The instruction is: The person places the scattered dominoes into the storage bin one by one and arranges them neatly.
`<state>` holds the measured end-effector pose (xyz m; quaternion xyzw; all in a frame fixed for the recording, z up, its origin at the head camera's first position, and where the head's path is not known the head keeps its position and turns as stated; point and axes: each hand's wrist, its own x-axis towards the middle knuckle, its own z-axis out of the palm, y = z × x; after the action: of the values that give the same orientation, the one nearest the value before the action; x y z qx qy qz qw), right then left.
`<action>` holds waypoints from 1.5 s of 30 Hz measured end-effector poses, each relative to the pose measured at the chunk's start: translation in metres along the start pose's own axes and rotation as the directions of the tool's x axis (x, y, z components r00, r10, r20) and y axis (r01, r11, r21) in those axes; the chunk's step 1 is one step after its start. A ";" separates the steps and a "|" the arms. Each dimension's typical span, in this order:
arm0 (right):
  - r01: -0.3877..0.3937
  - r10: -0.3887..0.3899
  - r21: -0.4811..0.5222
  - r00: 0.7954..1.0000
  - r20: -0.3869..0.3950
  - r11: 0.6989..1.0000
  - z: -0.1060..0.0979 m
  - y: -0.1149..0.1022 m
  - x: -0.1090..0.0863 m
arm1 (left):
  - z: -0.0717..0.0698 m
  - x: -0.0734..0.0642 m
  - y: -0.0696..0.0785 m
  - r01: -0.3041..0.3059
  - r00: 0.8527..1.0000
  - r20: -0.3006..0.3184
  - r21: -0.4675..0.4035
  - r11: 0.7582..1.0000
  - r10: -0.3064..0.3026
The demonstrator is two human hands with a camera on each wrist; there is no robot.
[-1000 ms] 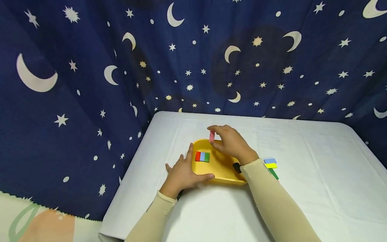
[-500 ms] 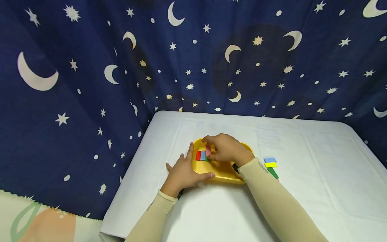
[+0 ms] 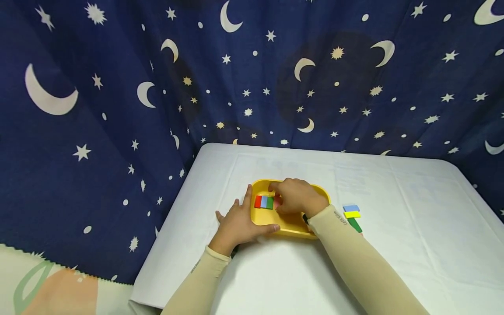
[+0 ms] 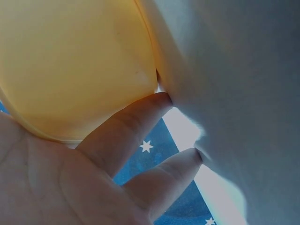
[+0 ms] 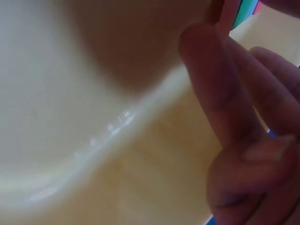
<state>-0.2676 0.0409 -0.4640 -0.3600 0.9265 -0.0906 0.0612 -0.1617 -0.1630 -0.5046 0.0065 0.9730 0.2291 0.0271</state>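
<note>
A yellow tray (image 3: 285, 222) stands on the white table. Red (image 3: 257, 201), light blue (image 3: 264, 201) and green (image 3: 270, 202) flat blocks lie side by side inside it, towards its left end. My right hand (image 3: 298, 197) reaches into the tray and pinches a pink block (image 3: 277, 201) right beside the green one; in the right wrist view the pink block (image 5: 228, 19) stands close along the green block (image 5: 243, 14). With thumb and fingers spread straight, my left hand (image 3: 238, 224) rests against the tray's left end. The left wrist view has its fingers (image 4: 126, 129) along the tray's wall (image 4: 79, 61).
To the right of the tray, a light blue block (image 3: 351, 208), a yellow block (image 3: 352, 214) and a green block (image 3: 355, 225) lie on the table (image 3: 413, 227), with a pink edge showing by my sleeve. A dark blue curtain (image 3: 220, 87) hangs behind.
My right hand has brought the pink block down from above the tray's far rim, past the green block, to its right side. The left hand has stayed in place.
</note>
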 end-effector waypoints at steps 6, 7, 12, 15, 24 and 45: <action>-0.017 0.017 -0.008 1.000 -0.009 1.000 0.002 0.002 0.000 | -0.002 0.001 0.001 -0.006 1.000 -0.003 0.012 1.000 0.006; -0.016 0.016 -0.009 1.000 -0.011 1.000 0.002 0.002 0.001 | -0.002 0.001 0.001 -0.006 1.000 -0.003 0.014 1.000 0.006; 0.001 -0.002 -0.025 1.000 -0.026 1.000 0.003 0.002 0.001 | -0.002 0.001 0.000 -0.009 1.000 -0.006 0.013 1.000 0.009; 0.008 -0.009 -0.028 0.999 -0.034 1.000 0.004 0.002 0.002 | -0.002 0.001 0.000 -0.009 1.000 -0.005 0.016 1.000 0.009; -0.004 0.004 -0.027 1.000 -0.020 1.000 0.008 0.002 0.004 | -0.001 0.000 -0.001 0.002 1.000 0.002 -0.009 1.000 -0.002; -0.011 0.012 0.024 1.000 -0.024 1.000 0.007 0.003 0.003 | 0.000 0.001 0.000 -0.006 1.000 0.001 0.000 1.000 0.006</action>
<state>-0.2702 0.0405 -0.4718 -0.3527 0.9282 -0.1054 0.0548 -0.1623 -0.1633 -0.5048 0.0096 0.9729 0.2294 0.0271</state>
